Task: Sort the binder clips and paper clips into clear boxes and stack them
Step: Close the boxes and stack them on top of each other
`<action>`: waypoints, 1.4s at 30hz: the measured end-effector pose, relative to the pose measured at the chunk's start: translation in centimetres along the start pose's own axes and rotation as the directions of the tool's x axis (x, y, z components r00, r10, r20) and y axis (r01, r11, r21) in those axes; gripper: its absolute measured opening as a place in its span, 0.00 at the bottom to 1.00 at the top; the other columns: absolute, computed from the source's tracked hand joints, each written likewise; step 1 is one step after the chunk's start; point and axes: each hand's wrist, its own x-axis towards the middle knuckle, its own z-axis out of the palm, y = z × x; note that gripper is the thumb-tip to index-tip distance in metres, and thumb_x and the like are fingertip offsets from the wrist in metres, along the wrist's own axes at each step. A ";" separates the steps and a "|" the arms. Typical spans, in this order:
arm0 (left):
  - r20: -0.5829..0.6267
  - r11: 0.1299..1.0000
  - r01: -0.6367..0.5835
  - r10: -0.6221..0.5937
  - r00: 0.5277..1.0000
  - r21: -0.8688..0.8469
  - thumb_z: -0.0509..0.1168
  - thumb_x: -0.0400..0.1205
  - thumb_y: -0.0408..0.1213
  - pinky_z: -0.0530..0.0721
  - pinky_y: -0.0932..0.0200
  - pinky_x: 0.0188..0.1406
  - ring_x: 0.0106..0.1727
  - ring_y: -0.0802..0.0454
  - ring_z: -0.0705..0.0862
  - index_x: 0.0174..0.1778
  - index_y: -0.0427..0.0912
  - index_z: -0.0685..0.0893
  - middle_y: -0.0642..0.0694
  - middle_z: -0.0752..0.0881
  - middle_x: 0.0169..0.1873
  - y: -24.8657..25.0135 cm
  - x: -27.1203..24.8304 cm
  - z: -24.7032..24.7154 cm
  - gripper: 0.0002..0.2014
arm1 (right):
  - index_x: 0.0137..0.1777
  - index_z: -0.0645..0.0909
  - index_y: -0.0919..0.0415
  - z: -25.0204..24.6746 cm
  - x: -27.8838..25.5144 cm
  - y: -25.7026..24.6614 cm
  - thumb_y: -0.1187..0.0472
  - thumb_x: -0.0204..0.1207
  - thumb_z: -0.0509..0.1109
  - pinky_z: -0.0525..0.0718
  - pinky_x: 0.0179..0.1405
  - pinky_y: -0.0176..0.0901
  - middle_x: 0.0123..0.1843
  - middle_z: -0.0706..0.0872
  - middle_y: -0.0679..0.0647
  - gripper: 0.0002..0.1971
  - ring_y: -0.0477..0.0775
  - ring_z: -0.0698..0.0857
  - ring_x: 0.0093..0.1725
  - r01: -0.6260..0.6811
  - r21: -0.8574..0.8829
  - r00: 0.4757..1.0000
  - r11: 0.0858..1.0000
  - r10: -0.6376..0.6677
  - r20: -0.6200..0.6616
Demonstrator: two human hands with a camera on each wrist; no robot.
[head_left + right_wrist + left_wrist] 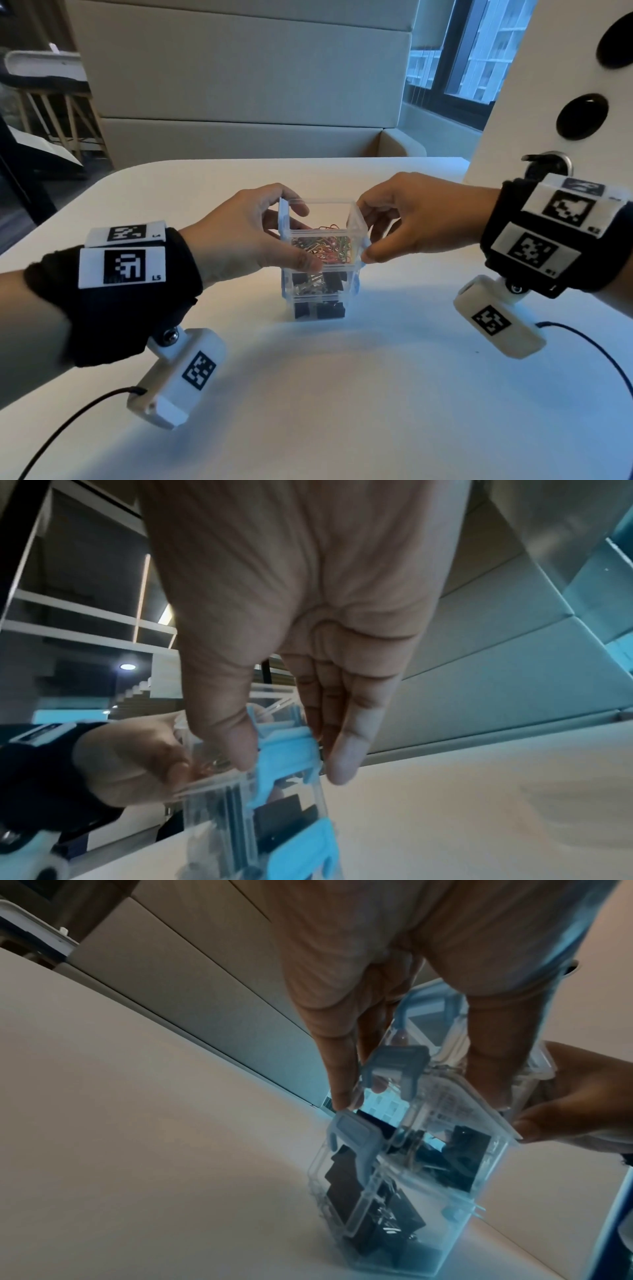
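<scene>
Both hands (253, 236) (421, 219) grip the top box (323, 236) from opposite sides.

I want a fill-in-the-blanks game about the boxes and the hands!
1. The top box holds colourful ____ clips.
2. The two boxes under it, like the middle box, hold black ____ clips.
3. The left hand and right hand both hold the ____ box of the stack.
4. The latches on the boxes are coloured ____.

Missing words: paper; binder; top; blue

clear glossy plastic boxes (323, 240) w/ blue plastic latches (287, 753); smooth matt table (342, 394).
</scene>
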 end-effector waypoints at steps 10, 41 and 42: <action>-0.013 1.000 -0.007 0.007 1.000 -0.002 0.83 0.57 0.34 0.89 0.47 0.53 0.45 0.53 0.92 0.54 0.45 0.80 0.47 0.93 0.46 -0.2 0.0 0.0 0.30 | 0.49 0.84 0.57 -1.0 -0.1 -0.2 0.54 0.60 0.73 0.90 0.49 0.52 0.38 0.92 0.53 0.17 0.47 0.90 0.36 -0.051 0.004 0.998 0.999 0.051 -0.034; -0.027 0.989 -0.093 0.091 0.995 -0.115 0.81 0.54 0.48 0.88 0.48 0.57 0.53 0.47 0.90 0.63 0.58 0.79 0.46 0.86 0.60 -0.5 1.1 -0.6 0.38 | 0.85 0.53 0.49 -0.1 7.1 7.9 0.57 0.71 0.78 0.72 0.74 0.52 0.82 0.68 0.56 0.47 0.59 0.72 0.77 -0.316 -0.517 0.880 0.795 0.450 0.155; -0.025 0.988 -0.104 0.102 0.994 -0.115 0.80 0.57 0.46 0.89 0.53 0.54 0.53 0.48 0.90 0.63 0.58 0.79 0.46 0.85 0.61 -0.6 1.0 -0.8 0.36 | 0.85 0.50 0.47 0.2 7.6 8.5 0.58 0.69 0.79 0.72 0.73 0.52 0.83 0.66 0.56 0.51 0.59 0.71 0.77 -0.314 -0.518 0.870 0.796 0.460 0.179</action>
